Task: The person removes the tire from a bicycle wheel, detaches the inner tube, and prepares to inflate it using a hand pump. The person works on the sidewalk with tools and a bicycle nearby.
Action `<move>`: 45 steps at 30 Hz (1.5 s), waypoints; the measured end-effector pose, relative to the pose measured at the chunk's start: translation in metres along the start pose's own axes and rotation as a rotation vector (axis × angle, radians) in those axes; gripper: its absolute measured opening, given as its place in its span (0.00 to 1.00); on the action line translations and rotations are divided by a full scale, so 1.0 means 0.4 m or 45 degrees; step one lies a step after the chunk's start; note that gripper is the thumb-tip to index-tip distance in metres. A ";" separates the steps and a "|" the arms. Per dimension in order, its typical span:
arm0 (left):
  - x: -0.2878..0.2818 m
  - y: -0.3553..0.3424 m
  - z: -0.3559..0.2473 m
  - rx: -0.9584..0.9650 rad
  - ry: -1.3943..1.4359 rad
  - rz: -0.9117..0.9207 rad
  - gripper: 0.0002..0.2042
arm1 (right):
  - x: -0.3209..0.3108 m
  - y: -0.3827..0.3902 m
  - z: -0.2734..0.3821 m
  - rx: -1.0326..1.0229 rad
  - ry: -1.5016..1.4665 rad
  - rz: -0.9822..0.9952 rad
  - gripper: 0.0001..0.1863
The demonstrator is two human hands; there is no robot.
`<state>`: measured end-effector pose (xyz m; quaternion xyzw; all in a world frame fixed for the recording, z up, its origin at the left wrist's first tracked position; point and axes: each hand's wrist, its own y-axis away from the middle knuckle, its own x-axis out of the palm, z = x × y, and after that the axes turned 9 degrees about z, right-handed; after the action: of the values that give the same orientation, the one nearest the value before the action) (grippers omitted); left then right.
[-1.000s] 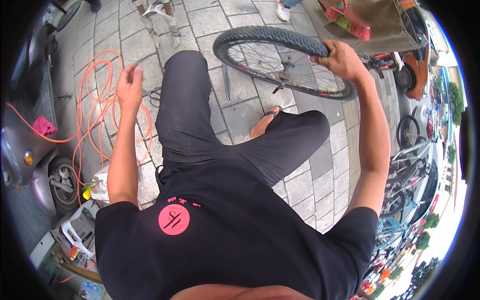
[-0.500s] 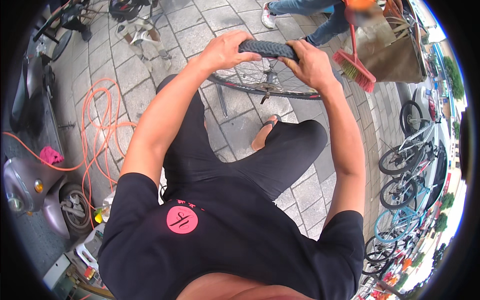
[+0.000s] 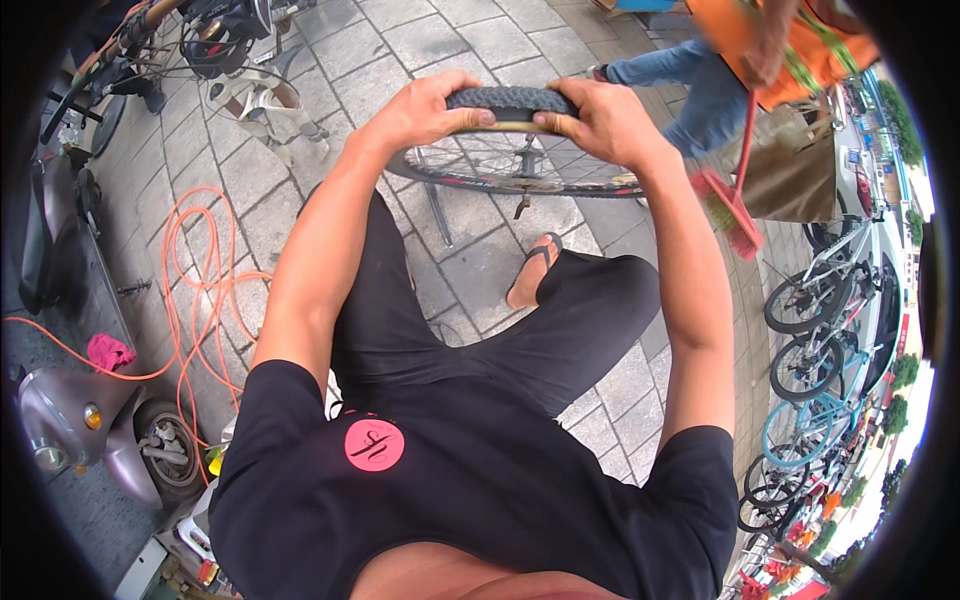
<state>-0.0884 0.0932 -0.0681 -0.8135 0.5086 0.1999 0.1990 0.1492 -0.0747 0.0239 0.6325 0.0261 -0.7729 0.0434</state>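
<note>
A bicycle wheel point(image 3: 526, 165) is held out above my knees, its axle pointing up and down as seen by me. My left hand point(image 3: 428, 112) grips the near-top section of the knobby black tire point(image 3: 505, 100) from the left, thumb along its edge. My right hand point(image 3: 600, 122) is closed on the same section from the right. Between both thumbs a tan band point(image 3: 512, 127) shows below the black tread. Part of the wheel is hidden by my hands and forearms. A metal bar point(image 3: 437, 215) lies on the paving under the wheel.
A person in an orange vest point(image 3: 800, 50) holds a red broom point(image 3: 738, 215) at the right. Parked bicycles point(image 3: 805, 365) line the right side. An orange hose point(image 3: 200, 290) loops beside a scooter point(image 3: 60, 420) on the left. Bicycle fork parts point(image 3: 270, 110) stand ahead.
My left hand has risen from the left to grip the tire alongside my right hand, which moved inward with the wheel. The tan band now shows. The person with the broom has stepped nearer.
</note>
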 end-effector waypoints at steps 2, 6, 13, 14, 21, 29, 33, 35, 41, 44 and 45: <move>-0.020 0.024 0.034 0.016 0.078 -0.015 0.31 | 0.000 -0.012 0.005 -0.011 0.024 -0.044 0.23; -0.064 0.076 0.135 -0.177 -0.118 0.031 0.31 | 0.001 -0.013 -0.022 0.028 0.010 -0.133 0.23; -0.030 0.088 0.138 -0.222 -0.584 -0.067 0.21 | 0.031 -0.011 -0.022 -0.036 0.147 -0.455 0.21; -0.023 0.086 0.142 -0.229 -0.622 -0.071 0.21 | 0.039 0.000 -0.014 -0.014 0.163 -0.478 0.21; -0.038 0.066 0.138 -0.321 -0.530 0.014 0.17 | 0.050 0.039 0.025 0.063 0.087 -0.456 0.23; -0.085 0.090 0.261 -0.408 -0.305 -0.120 0.23 | -0.026 0.140 -0.135 0.479 -0.094 -0.174 0.38; -0.098 0.080 0.300 -0.414 -0.451 -0.244 0.30 | 0.095 0.207 -0.250 0.653 -0.728 -0.386 0.36; -0.103 0.096 0.356 -0.409 -0.339 -0.288 0.31 | 0.100 0.185 -0.246 0.608 -0.671 -0.522 0.30; -0.113 0.082 0.265 -0.435 -0.115 -0.171 0.32 | -0.053 0.151 -0.114 0.418 -0.406 -0.669 0.25; -0.099 0.072 0.177 -0.455 -0.404 -0.191 0.50 | -0.069 0.138 -0.094 0.462 -0.370 -0.554 0.25; -0.115 0.068 0.162 -0.365 -0.335 -0.172 0.57 | -0.058 0.119 -0.088 0.468 -0.342 -0.518 0.26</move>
<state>-0.1397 0.1508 -0.1015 -0.8326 0.3888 0.3611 0.1589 0.1930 -0.1179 0.0404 0.5037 0.0060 -0.8342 -0.2243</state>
